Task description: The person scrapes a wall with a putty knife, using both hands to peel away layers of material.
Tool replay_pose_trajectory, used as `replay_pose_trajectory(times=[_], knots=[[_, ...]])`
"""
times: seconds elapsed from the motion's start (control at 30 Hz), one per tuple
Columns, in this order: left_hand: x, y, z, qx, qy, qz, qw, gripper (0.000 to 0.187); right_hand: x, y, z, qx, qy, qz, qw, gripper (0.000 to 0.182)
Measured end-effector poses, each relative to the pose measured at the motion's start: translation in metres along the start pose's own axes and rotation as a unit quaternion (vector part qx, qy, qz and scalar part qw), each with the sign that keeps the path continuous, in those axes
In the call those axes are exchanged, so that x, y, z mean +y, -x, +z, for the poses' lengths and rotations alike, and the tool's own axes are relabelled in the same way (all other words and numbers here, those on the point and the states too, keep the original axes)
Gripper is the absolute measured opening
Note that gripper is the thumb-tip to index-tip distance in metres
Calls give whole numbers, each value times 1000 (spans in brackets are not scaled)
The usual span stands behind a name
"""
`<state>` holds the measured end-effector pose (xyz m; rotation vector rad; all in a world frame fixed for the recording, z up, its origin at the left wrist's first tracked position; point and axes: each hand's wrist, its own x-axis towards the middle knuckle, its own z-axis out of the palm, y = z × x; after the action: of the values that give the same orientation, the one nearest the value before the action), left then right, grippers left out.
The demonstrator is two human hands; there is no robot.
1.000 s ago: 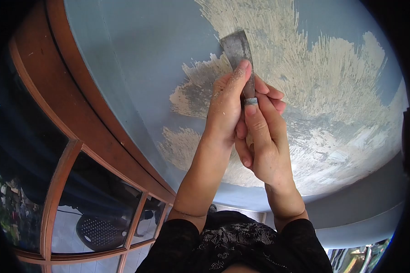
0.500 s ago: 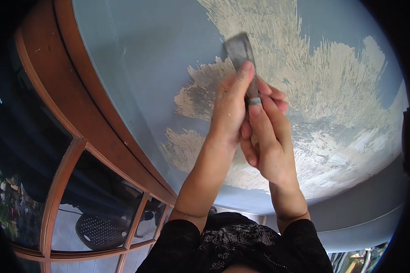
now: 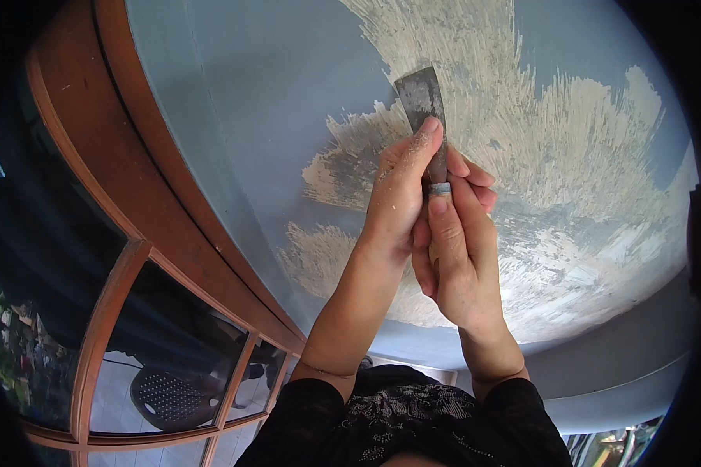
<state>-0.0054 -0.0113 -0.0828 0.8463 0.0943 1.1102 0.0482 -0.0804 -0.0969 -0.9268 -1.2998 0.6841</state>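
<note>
A scraper [image 3: 422, 100] with a flat grey metal blade and a pale handle points up against a blue-grey wall [image 3: 280, 117]. My left hand [image 3: 403, 183] is closed round the blade's neck, its thumb along the metal and dusted with pale crumbs. Just below and to the right, my right hand [image 3: 461, 249] grips the handle, thumb near the grey collar. Behind both hands, a large patch of rough, streaked cream and white [image 3: 561, 148] covers the wall. Whether the blade's edge touches the wall is hard to tell.
On the left stands a brown wooden frame [image 3: 144, 156] with glass panes. A dark perforated chair back [image 3: 167, 397] shows through one pane. A grey curved ledge [image 3: 623, 373] runs along the lower right.
The scraper and both hands have moved slightly down and to the right in view. The blade is now sharper to see and a little more upright. Both hands keep their hold.
</note>
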Motion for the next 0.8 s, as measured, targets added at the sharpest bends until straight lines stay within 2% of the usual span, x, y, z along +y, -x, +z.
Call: replay_pose_trajectory(times=[0.1, 0.27, 0.37, 0.5, 0.6, 0.8], knots=[[4, -14, -10, -51, -7, 29, 998, 44, -2, -12, 6, 3, 44, -12, 999, 41], [11, -10, -2, -8, -13, 41, 999, 45, -2, -15, 5, -8, 65, -39, 997, 39], [4, -4, -8, -49, 8, -6, 999, 45, 3, -1, 4, -1, 61, -43, 997, 39], [0, -8, -12, -63, 20, 5, 998, 45, 7, -5, 5, 7, 108, -70, 992, 39], [11, -16, -8, -32, -10, 50, 998, 44, 8, -18, 8, 8, 128, -88, 988, 40], [2, -8, -13, -70, 28, -7, 997, 43, 7, -5, 4, 7, 129, -77, 989, 42]])
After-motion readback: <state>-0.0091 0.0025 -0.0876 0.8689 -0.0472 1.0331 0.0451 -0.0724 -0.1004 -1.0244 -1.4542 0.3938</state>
